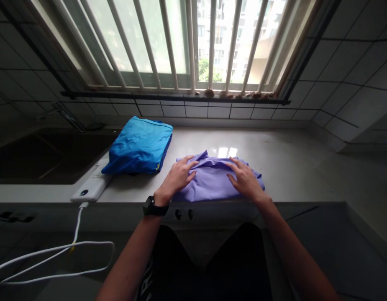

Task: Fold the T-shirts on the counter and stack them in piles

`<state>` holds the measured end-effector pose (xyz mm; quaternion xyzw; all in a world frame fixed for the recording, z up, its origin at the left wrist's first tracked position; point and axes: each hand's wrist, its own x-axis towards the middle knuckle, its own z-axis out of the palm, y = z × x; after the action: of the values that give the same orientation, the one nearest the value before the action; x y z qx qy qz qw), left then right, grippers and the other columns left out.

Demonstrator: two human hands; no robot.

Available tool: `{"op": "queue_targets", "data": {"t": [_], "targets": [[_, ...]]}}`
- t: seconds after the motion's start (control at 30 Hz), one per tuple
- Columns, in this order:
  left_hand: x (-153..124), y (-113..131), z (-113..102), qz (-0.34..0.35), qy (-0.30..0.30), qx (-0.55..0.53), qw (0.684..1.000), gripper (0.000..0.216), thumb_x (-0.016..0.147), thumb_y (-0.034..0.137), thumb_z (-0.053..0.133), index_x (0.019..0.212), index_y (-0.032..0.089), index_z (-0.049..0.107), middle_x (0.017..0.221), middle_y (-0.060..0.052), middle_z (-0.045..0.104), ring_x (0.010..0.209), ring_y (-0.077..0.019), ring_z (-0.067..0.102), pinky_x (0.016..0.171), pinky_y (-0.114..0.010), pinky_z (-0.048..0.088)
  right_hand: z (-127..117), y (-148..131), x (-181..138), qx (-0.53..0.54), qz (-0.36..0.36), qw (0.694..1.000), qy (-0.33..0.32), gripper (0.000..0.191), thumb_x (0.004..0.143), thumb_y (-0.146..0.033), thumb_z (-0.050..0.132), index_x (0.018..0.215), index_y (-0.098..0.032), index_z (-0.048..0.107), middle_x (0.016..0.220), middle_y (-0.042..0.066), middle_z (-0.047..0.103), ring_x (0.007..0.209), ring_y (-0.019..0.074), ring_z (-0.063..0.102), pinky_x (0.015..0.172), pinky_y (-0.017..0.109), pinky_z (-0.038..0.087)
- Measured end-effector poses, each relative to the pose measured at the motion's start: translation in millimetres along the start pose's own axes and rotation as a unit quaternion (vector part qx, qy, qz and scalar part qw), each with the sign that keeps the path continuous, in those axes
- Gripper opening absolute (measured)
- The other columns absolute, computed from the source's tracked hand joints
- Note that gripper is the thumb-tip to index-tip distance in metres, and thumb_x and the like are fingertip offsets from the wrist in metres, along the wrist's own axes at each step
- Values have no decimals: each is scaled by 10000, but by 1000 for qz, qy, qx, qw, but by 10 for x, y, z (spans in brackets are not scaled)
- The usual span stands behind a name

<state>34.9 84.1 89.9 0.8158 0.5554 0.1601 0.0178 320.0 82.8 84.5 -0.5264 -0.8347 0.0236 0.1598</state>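
A purple cloth point(212, 184), folded into a wide bundle, lies at the front edge of the counter. On its left end rests my left hand point(180, 173), fingers spread over the fabric; a dark watch point(154, 207) is on that wrist. My right hand point(245, 177) lies on the right part of the cloth, its fingers apart and pointing inward. Neither hand has visibly closed on the fabric. Left of the cloth sits a folded stack of blue fabric point(139, 144), lighter on top and darker beneath.
A white power strip point(91, 184) lies partly beside the blue stack, its white cable point(77, 225) hanging off the counter point(290, 167). At the left is a dark sink point(52, 154) with a faucet point(67, 117). Behind stands a barred window point(168, 50) with small lumps along its sill.
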Motion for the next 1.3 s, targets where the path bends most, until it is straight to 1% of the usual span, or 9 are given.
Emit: {"op": "queue_targets", "data": {"t": [0.17,0.37,0.47,0.57,0.73,0.9,1.0,1.13,1.3], "targets": [[324,-126,59,-6,-39,10,999,340,985,249,527,1248,227,743,1523,-118,580,1389,-281,567,1179,-429,458,76,-12,217,-26,16,1000,-2,386,1007,-202,470,1280,-230,740,1679,102,425,1566,306,353,1285,578,248],[438,-255,61,-115,17,43,992,551,969,217,532,1507,99,517,1528,-232,548,1398,-326,561,1170,-457,458,75,107,482,-47,144,987,50,596,991,-223,498,1560,-47,465,1707,252,303,1603,378,246,1264,667,212],[318,-212,87,-16,34,25,999,519,958,142,476,1471,148,558,1586,-189,507,1482,-291,483,1219,-457,418,77,79,385,-19,97,993,63,548,1015,-206,421,1545,-94,502,1694,204,365,1591,329,296,1281,589,253],[232,-187,171,85,-18,-3,996,452,1002,230,464,1432,213,604,1584,-116,537,1525,-261,431,1249,-463,382,158,46,233,10,21,1000,-14,516,1060,-265,350,1526,-170,552,1650,136,467,1546,267,395,1278,477,317],[280,-241,279,-22,-68,20,997,599,1007,521,512,1515,205,540,1601,-158,509,1465,-309,497,1204,-468,414,293,159,340,-23,73,986,-147,618,1090,-447,343,1670,-235,328,1762,85,222,1626,318,201,1276,631,248],[229,-14,177,-79,-57,69,993,551,988,595,521,1400,256,658,1401,-171,657,1310,-344,603,1094,-488,488,160,211,611,-42,56,987,-145,576,1085,-313,345,1646,-189,382,1746,101,261,1627,329,195,1280,673,190],[6,259,102,-93,-44,109,989,535,959,632,551,1202,201,756,1204,-198,719,1180,-374,657,1026,-506,512,84,60,398,-2,5,994,-107,541,1078,-263,349,1597,-175,474,1692,125,394,1588,296,321,1300,587,228],[-439,416,93,-62,-18,107,992,496,945,624,591,1086,182,767,1249,-205,712,1196,-378,658,1025,-506,520,127,-160,-258,83,-125,979,-141,719,994,-536,603,1626,-235,439,1690,137,394,1577,314,344,1288,534,291],[-994,176,199,87,-24,17,996,782,806,568,797,1449,182,575,1607,-163,512,1489,-334,473,1185,-452,449,275,-183,-906,81,-200,968,-131,1087,720,-529,909,1643,-267,398,1734,164,280,1615,381,212,1290,636,192]]}}
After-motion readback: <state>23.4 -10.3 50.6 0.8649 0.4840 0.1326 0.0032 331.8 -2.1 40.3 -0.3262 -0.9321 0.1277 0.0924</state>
